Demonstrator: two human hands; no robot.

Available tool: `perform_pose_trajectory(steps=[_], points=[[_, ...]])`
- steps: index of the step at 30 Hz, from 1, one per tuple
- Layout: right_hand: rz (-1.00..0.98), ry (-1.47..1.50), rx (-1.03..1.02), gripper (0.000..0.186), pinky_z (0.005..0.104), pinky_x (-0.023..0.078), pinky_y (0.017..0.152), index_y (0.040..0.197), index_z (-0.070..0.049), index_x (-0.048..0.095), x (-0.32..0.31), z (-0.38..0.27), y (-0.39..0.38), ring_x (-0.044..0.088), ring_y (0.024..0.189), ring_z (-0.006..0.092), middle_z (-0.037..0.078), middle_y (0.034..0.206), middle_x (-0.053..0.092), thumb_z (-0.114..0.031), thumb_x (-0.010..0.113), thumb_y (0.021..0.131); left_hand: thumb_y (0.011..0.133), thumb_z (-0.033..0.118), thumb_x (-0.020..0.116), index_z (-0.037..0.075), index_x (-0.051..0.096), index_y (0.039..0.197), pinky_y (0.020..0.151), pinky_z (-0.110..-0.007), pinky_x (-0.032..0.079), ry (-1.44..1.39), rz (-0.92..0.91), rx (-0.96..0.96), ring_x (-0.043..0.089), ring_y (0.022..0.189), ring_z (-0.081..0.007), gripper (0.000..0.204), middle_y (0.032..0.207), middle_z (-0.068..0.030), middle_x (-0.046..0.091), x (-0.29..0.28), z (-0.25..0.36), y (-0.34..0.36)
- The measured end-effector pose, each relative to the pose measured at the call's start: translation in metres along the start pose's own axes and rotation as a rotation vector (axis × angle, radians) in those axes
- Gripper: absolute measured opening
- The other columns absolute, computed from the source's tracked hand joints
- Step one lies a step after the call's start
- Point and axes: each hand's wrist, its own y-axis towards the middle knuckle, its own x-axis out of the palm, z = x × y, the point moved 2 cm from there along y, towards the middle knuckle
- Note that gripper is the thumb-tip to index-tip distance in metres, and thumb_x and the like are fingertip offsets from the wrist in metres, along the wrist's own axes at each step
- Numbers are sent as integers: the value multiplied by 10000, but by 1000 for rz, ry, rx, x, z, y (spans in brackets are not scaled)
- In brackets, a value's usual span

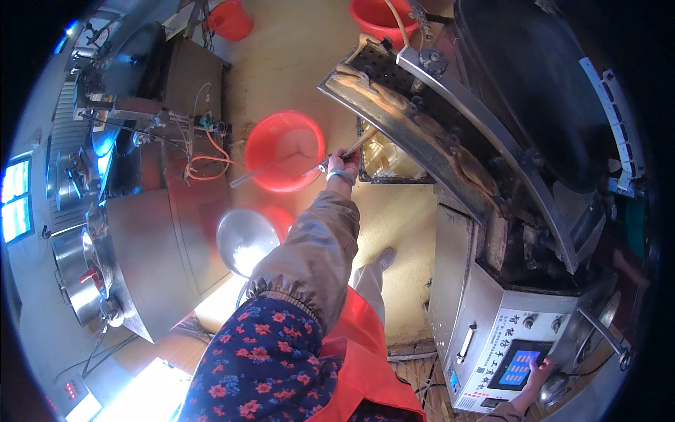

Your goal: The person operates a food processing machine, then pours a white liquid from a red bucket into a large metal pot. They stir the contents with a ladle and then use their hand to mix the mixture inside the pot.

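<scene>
Nearest to me, my right hand rests its fingertips on the blue touch screen of the steel control box; the fingers look loosely extended, holding nothing. Farther out, my left hand is closed around the wooden handle of a long metal-shafted ladle, whose far end reaches left of the hand over the round red plastic basin on the floor. Just below that hand and arm sits a shiny steel bowl. Right of the hand runs the curved steel rim of the big dark wok. Beyond, two more red buckets stand on the floor.
</scene>
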Motion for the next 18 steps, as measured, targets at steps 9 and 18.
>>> perform_pose_trajectory(steps=[9, 18], points=[[-14, 31, -19, 590, 380, 384, 886, 1117, 0, 462, -1, -4, 1, 449, 945, 251, 130, 1064, 468, -191, 742, 633, 880, 62, 476, -31, 450, 913, 718, -467, 553, 4, 28, 18, 566, 763, -329, 102, 868, -174, 531, -1, -2, 2], [-17, -32, 33, 591, 372, 383, 899, 1136, -18, 467, -3, -5, -1, 451, 979, 247, 127, 1090, 475, -215, 752, 657, 871, 31, 470, -69, 459, 895, 742, -460, 544, 22, 42, 63, 567, 771, -351, 104, 861, -193, 532, -7, 13, -4]])
